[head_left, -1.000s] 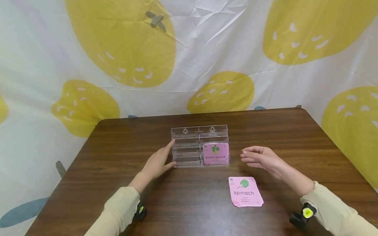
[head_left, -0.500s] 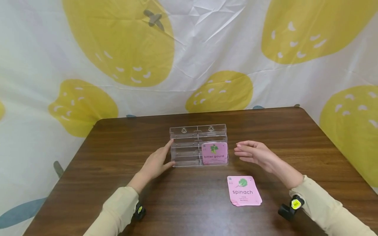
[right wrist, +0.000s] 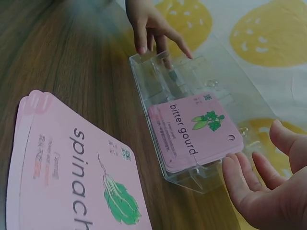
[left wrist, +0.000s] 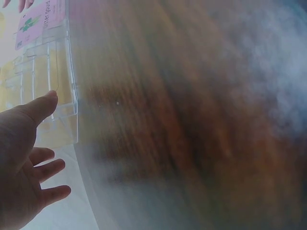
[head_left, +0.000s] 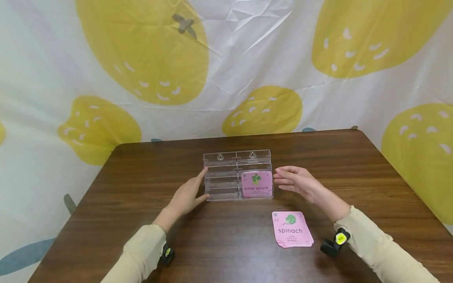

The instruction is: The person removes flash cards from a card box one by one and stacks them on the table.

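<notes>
A clear plastic tiered card holder (head_left: 222, 195) stands on the table, split into left and right columns. In its front right slot sits a pink "bitter gourd" card (head_left: 256, 191), apparently with more cards behind it. My left hand (head_left: 185, 195) touches the holder's left end with thumb and fingertips, fingers extended; the left wrist view shows the thumb at its front corner. Beside the holder's right end is my right hand (head_left: 299, 184), its fingers loosely bent around nothing. In the right wrist view its fingertips (right wrist: 233, 160) are close to the card's edge; contact is unclear.
A stack of pink cards topped by a "spinach" card (head_left: 293, 231) lies on the brown wooden table (head_left: 226, 239), in front of the holder's right side. Behind hangs a white cloth (head_left: 170, 122) with yellow fruit prints. Each wrist carries a small black camera.
My right hand has moved left, from a gap beside the holder to right next to its right end. The left hand, holder and cards stay put.
</notes>
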The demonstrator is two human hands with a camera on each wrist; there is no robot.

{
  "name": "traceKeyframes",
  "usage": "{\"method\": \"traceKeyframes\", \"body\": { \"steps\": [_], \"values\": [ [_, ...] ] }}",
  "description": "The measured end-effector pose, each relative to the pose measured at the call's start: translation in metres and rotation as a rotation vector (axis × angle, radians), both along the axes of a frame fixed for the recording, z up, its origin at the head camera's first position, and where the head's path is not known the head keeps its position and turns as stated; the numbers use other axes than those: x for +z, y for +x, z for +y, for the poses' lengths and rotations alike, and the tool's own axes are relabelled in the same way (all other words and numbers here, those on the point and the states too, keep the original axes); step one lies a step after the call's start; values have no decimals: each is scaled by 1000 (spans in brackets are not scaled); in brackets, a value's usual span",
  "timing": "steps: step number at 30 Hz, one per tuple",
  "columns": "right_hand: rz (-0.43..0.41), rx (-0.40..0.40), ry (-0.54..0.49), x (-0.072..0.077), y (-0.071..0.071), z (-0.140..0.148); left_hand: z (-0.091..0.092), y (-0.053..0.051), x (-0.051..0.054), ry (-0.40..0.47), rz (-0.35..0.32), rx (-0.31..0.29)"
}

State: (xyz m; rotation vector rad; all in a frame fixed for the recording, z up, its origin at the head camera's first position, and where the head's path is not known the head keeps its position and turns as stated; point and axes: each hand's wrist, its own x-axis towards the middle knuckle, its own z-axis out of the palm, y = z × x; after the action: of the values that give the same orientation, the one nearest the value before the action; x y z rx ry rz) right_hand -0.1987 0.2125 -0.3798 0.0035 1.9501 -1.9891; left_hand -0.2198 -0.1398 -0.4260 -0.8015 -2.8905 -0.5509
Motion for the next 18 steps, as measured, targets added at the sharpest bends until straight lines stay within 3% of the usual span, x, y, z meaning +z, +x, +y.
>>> {"method": "traceKeyframes", "body": {
  "steps": [7, 12, 18],
  "values": [
    [36, -87, 17, -6, -6, -9, 0, 0, 0, 6, -1, 1],
    [111, -174, 94, -10, -7, -17, 0, 1, 2, 8, -11, 5],
    [183, -254, 113, -19, -8, -26, 0, 1, 2, 3, -5, 4]
  ]
}}
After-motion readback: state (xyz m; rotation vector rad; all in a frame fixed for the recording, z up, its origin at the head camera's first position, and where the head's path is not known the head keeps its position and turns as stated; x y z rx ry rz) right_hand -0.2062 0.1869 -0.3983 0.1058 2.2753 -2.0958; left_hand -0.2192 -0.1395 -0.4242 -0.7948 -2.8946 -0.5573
